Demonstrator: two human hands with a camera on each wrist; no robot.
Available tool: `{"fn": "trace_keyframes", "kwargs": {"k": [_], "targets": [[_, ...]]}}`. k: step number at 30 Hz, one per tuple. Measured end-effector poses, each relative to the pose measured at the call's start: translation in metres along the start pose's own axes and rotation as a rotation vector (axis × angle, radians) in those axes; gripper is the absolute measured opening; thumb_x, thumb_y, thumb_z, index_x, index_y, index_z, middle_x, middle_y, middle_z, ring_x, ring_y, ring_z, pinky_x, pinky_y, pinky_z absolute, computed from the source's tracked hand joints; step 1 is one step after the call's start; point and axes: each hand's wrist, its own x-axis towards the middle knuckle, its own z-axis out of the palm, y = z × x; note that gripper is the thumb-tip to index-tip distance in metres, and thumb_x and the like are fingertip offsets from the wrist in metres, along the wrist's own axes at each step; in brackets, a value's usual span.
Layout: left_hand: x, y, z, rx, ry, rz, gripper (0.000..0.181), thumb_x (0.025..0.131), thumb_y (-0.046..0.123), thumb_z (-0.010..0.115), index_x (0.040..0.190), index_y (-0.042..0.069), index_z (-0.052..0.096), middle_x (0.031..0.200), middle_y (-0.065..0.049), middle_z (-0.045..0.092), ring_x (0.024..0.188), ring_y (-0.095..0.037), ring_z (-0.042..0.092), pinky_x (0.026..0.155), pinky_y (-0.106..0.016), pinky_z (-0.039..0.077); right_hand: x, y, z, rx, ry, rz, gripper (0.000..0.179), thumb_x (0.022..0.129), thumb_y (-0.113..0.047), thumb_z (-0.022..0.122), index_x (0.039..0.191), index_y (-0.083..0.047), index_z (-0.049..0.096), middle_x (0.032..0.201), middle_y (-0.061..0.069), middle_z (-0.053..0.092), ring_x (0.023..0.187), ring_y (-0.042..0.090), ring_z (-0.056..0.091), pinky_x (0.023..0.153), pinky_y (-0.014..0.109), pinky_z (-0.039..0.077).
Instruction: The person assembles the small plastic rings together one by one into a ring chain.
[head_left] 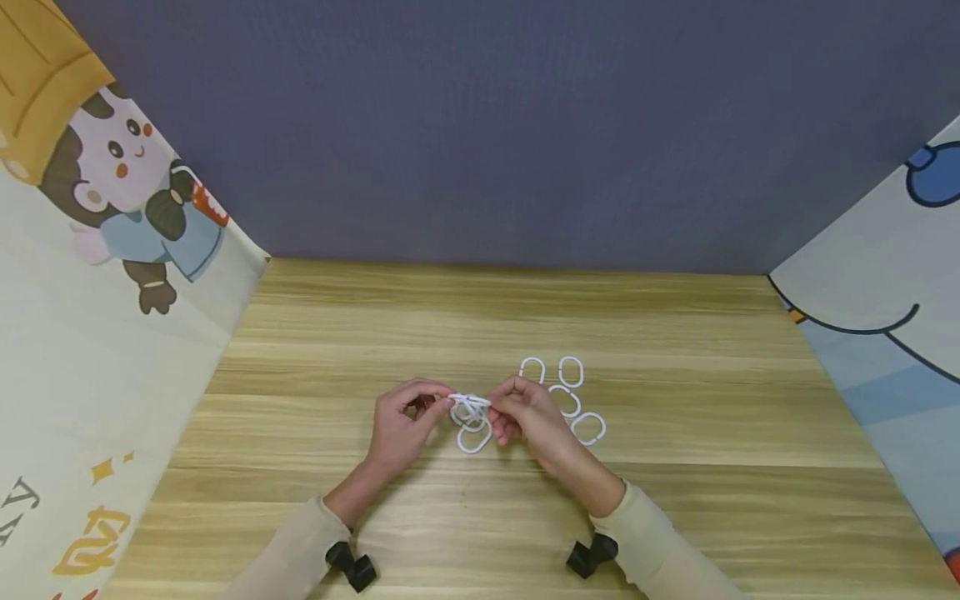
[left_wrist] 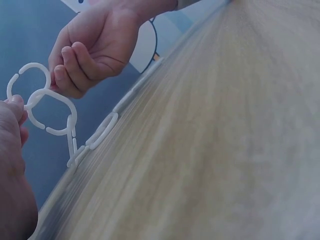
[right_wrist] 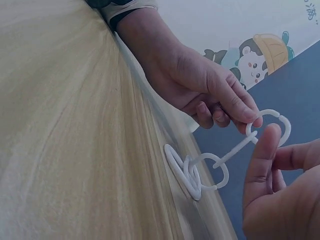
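My left hand (head_left: 401, 423) pinches one edge of a white plastic C-shaped link (right_wrist: 270, 112) between thumb and fingertips. My right hand (head_left: 536, 421) pinches the opposite side of the same held piece, its thumb tip by the link's rim. From this link hangs a short chain of similar white links (left_wrist: 73, 107), hooked through one another. Its lower end (right_wrist: 172, 162) rests on the table. Several loose white links (head_left: 581, 372) lie flat just beyond and right of my right hand, one partly hidden behind its fingers.
The wood-grain table (head_left: 375, 317) spreads around both hands. A dark blue panel (head_left: 480, 133) stands along its far edge. Printed panels with cartoon figures stand at the left (head_left: 195, 333) and right (head_left: 847, 350). Black wrist mounts (head_left: 352, 567) sit on both sleeves.
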Motion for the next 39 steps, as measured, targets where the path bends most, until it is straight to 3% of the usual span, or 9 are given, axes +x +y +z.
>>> {"fn": "trace_keyframes", "kwargs": {"k": [11, 20, 32, 39], "targets": [[0.001, -0.002, -0.001, -0.024, 0.050, -0.024, 0.017, 0.091, -0.014, 0.082, 0.101, -0.001, 0.082, 0.091, 0.005, 0.074, 0.068, -0.004, 0.055, 0.053, -0.013, 0.037, -0.003, -0.009, -0.005, 0.008, 0.091, -0.062, 0.009, 0.105, 0.004, 0.061, 0.099, -0.003, 0.063, 0.076, 0.003, 0.066, 0.057, 0.010, 0.060, 0.053, 0.021, 0.053], [0.001, -0.003, -0.001, -0.019, 0.055, -0.002, 0.015, 0.092, -0.015, 0.080, 0.101, -0.003, 0.080, 0.089, 0.003, 0.072, 0.068, -0.003, 0.055, 0.053, -0.013, 0.038, -0.003, -0.020, -0.020, 0.006, 0.119, -0.124, 0.007, 0.107, 0.005, 0.058, 0.102, 0.001, 0.062, 0.077, 0.002, 0.066, 0.059, 0.009, 0.059, 0.053, 0.019, 0.052], [0.001, -0.003, 0.001, -0.030, 0.049, 0.004, 0.016, 0.091, -0.016, 0.080, 0.101, -0.004, 0.080, 0.087, -0.007, 0.072, 0.068, -0.004, 0.054, 0.053, -0.015, 0.038, 0.004, -0.031, -0.051, -0.030, 0.219, -0.137, 0.007, 0.109, -0.001, 0.060, 0.103, -0.002, 0.063, 0.079, 0.003, 0.066, 0.059, 0.007, 0.057, 0.051, 0.017, 0.044], [0.001, -0.003, 0.000, -0.037, 0.047, -0.004, 0.016, 0.091, -0.017, 0.079, 0.101, -0.004, 0.080, 0.088, 0.000, 0.072, 0.069, -0.004, 0.055, 0.054, -0.015, 0.038, 0.012, -0.030, -0.062, -0.064, 0.245, -0.103, 0.004, 0.110, -0.002, 0.062, 0.108, 0.001, 0.064, 0.079, 0.000, 0.067, 0.060, 0.006, 0.056, 0.051, 0.015, 0.042]]}}
